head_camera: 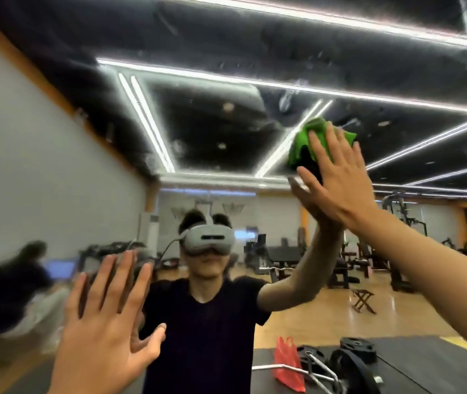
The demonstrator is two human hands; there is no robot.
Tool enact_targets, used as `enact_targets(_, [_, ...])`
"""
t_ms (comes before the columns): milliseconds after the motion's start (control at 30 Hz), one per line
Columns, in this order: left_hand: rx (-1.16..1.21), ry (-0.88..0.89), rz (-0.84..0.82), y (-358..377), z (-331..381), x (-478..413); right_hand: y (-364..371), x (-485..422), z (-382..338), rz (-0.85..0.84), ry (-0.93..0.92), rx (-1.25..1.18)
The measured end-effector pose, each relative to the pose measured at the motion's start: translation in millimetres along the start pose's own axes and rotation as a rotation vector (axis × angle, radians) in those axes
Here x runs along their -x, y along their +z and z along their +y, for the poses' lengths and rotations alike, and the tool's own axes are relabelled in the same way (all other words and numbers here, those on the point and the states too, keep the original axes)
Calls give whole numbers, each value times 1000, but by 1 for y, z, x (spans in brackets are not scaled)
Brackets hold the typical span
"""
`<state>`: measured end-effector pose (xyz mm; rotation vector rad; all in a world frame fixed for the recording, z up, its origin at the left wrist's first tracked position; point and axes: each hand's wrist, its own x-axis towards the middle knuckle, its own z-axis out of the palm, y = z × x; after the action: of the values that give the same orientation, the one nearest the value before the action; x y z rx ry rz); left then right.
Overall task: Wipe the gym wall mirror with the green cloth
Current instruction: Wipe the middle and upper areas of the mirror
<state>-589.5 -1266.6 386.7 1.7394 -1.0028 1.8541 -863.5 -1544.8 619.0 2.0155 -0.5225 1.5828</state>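
Note:
The wall mirror (226, 123) fills the view and reflects me and the gym. High on the right, my right hand (337, 177) presses the bunched green cloth (303, 143) flat against the glass with straight fingers. Smears and streaks show on the glass just left of and above the cloth. At the lower left, my left hand (107, 322) is spread open with its fingers straight, flat toward the mirror and holding nothing.
Reflected in the mirror are a red plastic bag (287, 362), black weight plates (357, 349) and a barbell on a dark mat at lower right, a folding stool (363, 301), gym machines behind, and a blurred person (13, 282) at the left.

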Motion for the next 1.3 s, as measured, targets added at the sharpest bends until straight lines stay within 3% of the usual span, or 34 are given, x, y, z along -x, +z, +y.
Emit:
enact_targets(100, [-26, 22, -13, 2, 1, -2, -5, 1, 29, 32, 298, -61])
enact_targets(200, [2, 21, -37, 0, -2, -1, -5, -37, -23, 57, 446, -114])
enact_targets(333, [-5, 30, -32, 2, -3, 1, -4, -97, -132, 94, 62, -113])
enact_targets(433, [-5, 33, -39, 2, -9, 0, -6, -98, -208, 24, -192, -126])
enact_targets(533, [-1, 31, -44, 0, -10, -1, 1, -74, -203, -23, -381, -106])
enact_targets(600, [18, 25, -39, -1, -6, -4, 1, -68, -158, 12, -360, -82])
enact_targets(767, [31, 12, -86, -5, -4, -2, -6, -67, -42, 55, -40, -20])
enact_targets(833, [37, 5, -91, -6, -4, 0, -5, -67, -40, 55, 108, -43])
enact_targets(933, [41, 7, -81, -6, -4, 1, -3, -76, -92, 72, 239, -93])
enact_targets(1100, [48, 6, -33, -5, -2, -3, 4, -61, -189, 18, -175, -119])
enact_targets(1200, [21, 8, -15, -10, 0, -14, 2, -57, -164, 9, -338, -109])
enact_targets(1300, [18, 30, 0, -14, -7, -26, 2, -62, -97, 47, -239, -87])
